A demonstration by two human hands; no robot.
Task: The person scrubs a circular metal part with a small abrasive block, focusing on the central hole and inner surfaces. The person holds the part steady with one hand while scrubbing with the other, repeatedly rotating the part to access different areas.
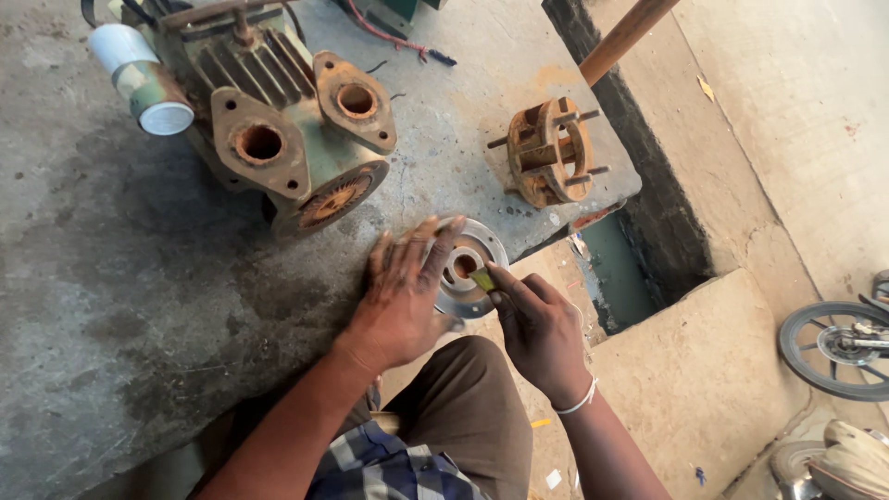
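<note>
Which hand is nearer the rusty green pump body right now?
Left. The left hand lies flat on the round metal disc, just below the green pump body. The right hand is farther off, at the disc's lower right edge, pinching a small yellowish piece.

Even, soft daylight fills the scene, brightest on the pale floor toward two o'clock, while the grey slab toward nine o'clock reads duller and mottled. Shadows are faint and short, deepest in the dark gap beside the slab, and there is no harsh glare. Focus is fairly sharp at the centre, softening slightly with mild wide-angle stretching at the edges.
</note>
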